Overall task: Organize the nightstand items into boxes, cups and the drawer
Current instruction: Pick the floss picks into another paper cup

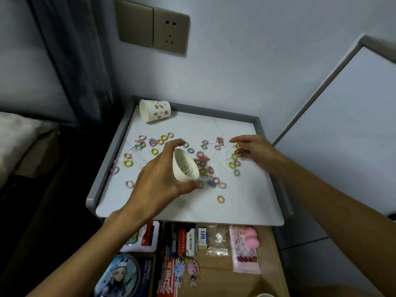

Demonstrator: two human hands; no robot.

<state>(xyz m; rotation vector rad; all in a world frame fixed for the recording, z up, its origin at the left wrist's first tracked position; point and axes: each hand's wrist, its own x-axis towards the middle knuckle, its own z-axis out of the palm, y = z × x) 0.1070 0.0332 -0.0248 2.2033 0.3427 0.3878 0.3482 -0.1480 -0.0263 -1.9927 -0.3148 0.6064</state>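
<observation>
Several small coloured hair ties [128, 163] lie scattered over the white nightstand top [162, 125]. My left hand [158, 179] grips a white paper cup [184, 166], tilted with its mouth toward the right, just above the ties. A few ties show inside the cup. My right hand [255, 150] hovers over the right side of the scatter and pinches a yellow hair tie [237, 145] between thumb and fingers. A second paper cup [154, 110] with a leaf pattern lies on its side at the back left corner.
The drawer [216, 275] below stands open, holding small boxes [202, 235], a pink pouch [244, 251], keychains [186, 269] and a round picture tin [120, 277]. A grey raised rim [100, 166] edges the top. The wall socket [170, 31] is behind, a bed [21, 138] to the left.
</observation>
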